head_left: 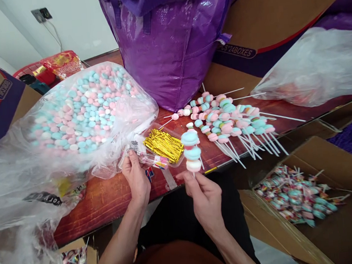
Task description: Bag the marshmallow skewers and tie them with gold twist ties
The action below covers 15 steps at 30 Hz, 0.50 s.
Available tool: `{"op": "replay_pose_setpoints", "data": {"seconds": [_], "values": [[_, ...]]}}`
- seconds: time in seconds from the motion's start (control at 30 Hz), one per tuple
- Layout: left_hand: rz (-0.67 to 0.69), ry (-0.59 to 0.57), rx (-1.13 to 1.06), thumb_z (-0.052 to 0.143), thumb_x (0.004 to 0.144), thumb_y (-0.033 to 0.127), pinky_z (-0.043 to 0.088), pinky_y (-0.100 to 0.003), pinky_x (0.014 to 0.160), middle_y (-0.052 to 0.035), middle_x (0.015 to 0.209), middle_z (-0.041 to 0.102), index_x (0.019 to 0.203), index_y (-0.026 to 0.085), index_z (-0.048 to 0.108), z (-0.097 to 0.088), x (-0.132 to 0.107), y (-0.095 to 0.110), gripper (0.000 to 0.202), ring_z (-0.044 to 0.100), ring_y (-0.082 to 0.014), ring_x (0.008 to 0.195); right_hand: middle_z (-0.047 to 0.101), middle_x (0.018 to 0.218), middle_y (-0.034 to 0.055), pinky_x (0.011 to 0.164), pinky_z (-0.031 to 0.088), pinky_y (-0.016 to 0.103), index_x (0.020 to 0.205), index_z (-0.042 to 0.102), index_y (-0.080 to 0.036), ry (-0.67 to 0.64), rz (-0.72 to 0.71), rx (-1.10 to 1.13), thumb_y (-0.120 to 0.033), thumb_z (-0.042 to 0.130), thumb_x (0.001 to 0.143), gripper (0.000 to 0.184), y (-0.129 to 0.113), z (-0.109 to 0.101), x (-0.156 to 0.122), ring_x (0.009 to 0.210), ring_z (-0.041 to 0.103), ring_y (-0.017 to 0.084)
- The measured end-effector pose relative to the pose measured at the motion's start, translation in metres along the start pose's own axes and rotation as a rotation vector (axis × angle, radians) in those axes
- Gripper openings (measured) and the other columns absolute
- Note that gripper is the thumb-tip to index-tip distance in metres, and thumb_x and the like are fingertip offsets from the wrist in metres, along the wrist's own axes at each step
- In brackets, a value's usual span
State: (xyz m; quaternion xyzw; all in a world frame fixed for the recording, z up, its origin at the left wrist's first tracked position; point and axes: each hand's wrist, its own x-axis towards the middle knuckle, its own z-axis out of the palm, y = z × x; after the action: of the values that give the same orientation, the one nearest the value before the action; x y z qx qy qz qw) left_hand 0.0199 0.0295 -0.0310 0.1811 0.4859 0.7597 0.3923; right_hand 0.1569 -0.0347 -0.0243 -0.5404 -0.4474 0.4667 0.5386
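Note:
My right hand (205, 194) is closed on the stick of a candy skewer (192, 151) held upright, with blue, pink and white sweets stacked on it. My left hand (136, 176) is closed on a thin clear wrapper sleeve (152, 159) near the table's front edge. Just beyond lies a clear tray of gold twist ties (163, 145). A pile of several finished candy skewers (229, 120) lies to the right on the red-brown table (108, 197).
A big clear bag of pink, blue and white sweets (84, 110) fills the left. A purple bag (170, 44) stands behind. A cardboard box of wrapped skewers (298, 198) sits at lower right. Another clear plastic bag (313, 66) lies at right.

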Motion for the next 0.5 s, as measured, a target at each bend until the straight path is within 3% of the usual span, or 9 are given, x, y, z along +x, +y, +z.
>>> {"op": "replay_pose_setpoints", "data": {"seconds": [0.17,0.5], "values": [[-0.068,0.012,-0.047,0.080,0.071,0.051,0.045,-0.021,0.057,0.0057,0.066,0.058,0.073,0.018,0.055,0.000,0.007,0.001,0.041,0.053,-0.0072,0.055,0.058,0.065,0.0001,0.054,0.039,0.024,0.081,0.069,-0.017,-0.030,-0.123,-0.225,-0.039,0.051,0.097,0.033,0.004,-0.020,-0.018,0.056,0.047,0.012],[-0.117,0.014,-0.055,0.082,0.067,0.051,0.050,-0.022,0.057,0.0031,0.071,0.065,0.076,0.018,0.057,0.001,0.009,0.004,0.042,0.060,-0.0092,0.057,0.059,0.061,0.0008,0.051,0.040,0.023,0.073,0.065,-0.019,-0.060,-0.240,-0.442,-0.029,0.050,0.098,0.030,0.011,-0.032,-0.024,0.053,0.051,0.011]]}}
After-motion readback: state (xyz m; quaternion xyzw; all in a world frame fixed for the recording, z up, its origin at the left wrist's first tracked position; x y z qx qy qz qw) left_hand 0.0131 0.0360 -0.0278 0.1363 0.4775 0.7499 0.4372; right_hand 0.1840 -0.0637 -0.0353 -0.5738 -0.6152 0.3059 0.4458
